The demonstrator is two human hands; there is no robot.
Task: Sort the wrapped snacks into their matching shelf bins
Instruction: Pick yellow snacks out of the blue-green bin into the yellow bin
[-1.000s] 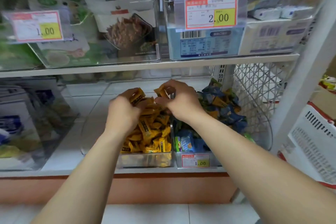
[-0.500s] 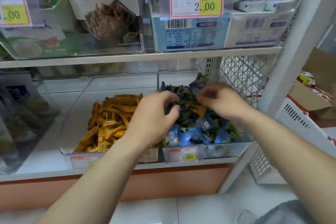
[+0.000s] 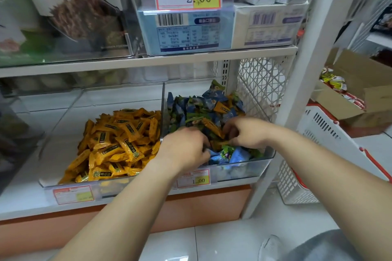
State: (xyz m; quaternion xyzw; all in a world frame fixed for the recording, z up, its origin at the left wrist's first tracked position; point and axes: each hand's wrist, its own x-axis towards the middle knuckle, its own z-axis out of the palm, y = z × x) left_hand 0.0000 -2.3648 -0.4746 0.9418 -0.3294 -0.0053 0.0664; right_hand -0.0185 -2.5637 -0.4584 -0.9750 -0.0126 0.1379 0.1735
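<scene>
Pointing down-right, a slanted orange snack (image 3: 212, 127) seems pinched by right-hand fingers (image 3: 230, 130); left-hand fingers (image 3: 200, 141) curl, hold unclear.

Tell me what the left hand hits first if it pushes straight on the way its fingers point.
Probably the orange snack lying atop the mixed pile, just beyond the left hand; the right hand is close behind it. Depth is unclear.

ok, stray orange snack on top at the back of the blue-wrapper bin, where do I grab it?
Pinch the orange snack across its narrow width at mid-length, coming from above and the front. It lies uncovered on top of the blue wrappers, long axis slanting, and the bin is open on top.
</scene>
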